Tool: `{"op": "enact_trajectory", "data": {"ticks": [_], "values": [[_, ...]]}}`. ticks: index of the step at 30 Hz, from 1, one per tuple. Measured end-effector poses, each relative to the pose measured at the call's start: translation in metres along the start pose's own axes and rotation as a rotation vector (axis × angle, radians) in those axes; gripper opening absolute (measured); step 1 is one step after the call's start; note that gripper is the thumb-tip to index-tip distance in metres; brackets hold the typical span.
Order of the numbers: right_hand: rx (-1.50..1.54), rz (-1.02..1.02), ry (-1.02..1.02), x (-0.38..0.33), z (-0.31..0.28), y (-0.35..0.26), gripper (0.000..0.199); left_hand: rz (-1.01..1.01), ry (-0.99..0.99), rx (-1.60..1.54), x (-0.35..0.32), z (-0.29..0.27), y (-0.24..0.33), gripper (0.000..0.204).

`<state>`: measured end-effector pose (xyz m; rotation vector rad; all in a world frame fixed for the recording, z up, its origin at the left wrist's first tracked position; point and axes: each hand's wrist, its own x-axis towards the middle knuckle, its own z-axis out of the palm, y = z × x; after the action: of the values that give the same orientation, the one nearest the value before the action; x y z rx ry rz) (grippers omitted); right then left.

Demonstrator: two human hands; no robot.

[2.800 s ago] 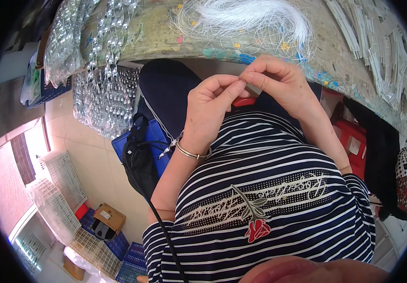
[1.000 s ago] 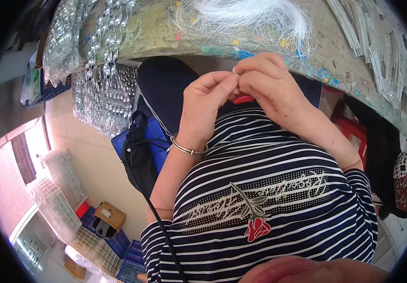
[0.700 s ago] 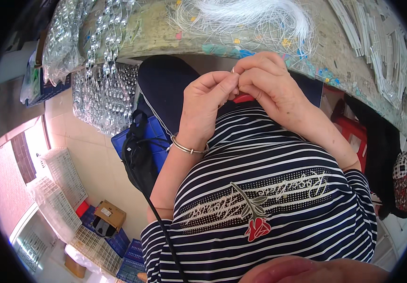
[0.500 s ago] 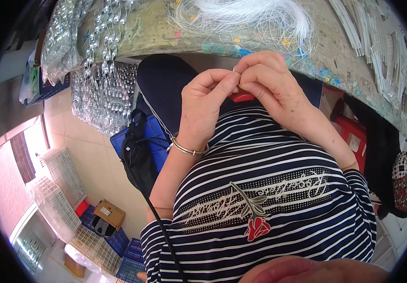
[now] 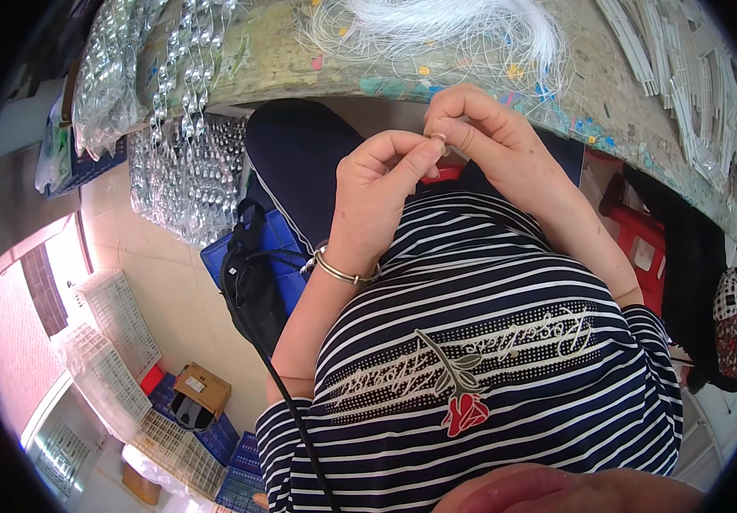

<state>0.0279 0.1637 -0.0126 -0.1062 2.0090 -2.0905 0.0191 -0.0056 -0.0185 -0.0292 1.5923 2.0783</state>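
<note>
My two hands meet over my lap, just in front of the table edge. Between their fingertips is a small pale loop (image 5: 439,137), too tiny for its kind to be told. My left hand (image 5: 374,184) pinches it from below with thumb and forefinger, the other fingers curled in. From the far side, my right hand (image 5: 497,141) comes in with thumb and forefinger closed at the same spot. On the table beyond lies a bundle of thin white strings (image 5: 471,30), its loose ends straggling toward the near edge.
Shiny twisted strips in clear plastic (image 5: 193,60) hang over the table's left edge. Slim white strips (image 5: 672,85) are heaped at the right. Below stand a blue crate (image 5: 270,248) with a black bag (image 5: 244,282), stacked white baskets (image 5: 116,316) and a red stool (image 5: 638,239).
My right hand has risen slightly and its fingers have drawn up a little. My left hand has shifted slightly right and down. The small loop now shows more clearly between them.
</note>
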Motion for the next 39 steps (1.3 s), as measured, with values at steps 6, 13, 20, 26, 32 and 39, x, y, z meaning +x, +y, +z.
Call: {"op": "enact_trajectory", "data": {"ticks": [6, 13, 20, 26, 32, 39], "values": [[-0.007, -0.002, 0.135, 0.0, 0.002, -0.006, 0.011, 0.026, 0.048, -0.022, -0.001, 0.002, 0.004, 0.01], [-0.39, -0.249, 0.118, -0.011, 0.0, -0.015, 0.01, 0.124, 0.084, 0.028, -0.002, 0.001, -0.003, 0.01], [-0.638, -0.332, 0.145, -0.01, -0.001, -0.006, 0.009, 0.204, 0.03, 0.257, -0.001, -0.005, -0.007, 0.009], [-0.779, -0.381, 0.136, -0.008, -0.001, -0.007, 0.012, 0.395, 0.04, 0.477, 0.002, -0.007, -0.014, 0.006], [-0.876, -0.386, 0.125, -0.005, 0.003, -0.003, 0.01, 0.596, 0.084, 0.803, 0.003, -0.004, -0.012, 0.004], [-0.185, -0.012, 0.101, -0.007, 0.004, 0.003, 0.004, -0.062, 0.067, -0.066, -0.002, -0.002, -0.001, 0.009]]}}
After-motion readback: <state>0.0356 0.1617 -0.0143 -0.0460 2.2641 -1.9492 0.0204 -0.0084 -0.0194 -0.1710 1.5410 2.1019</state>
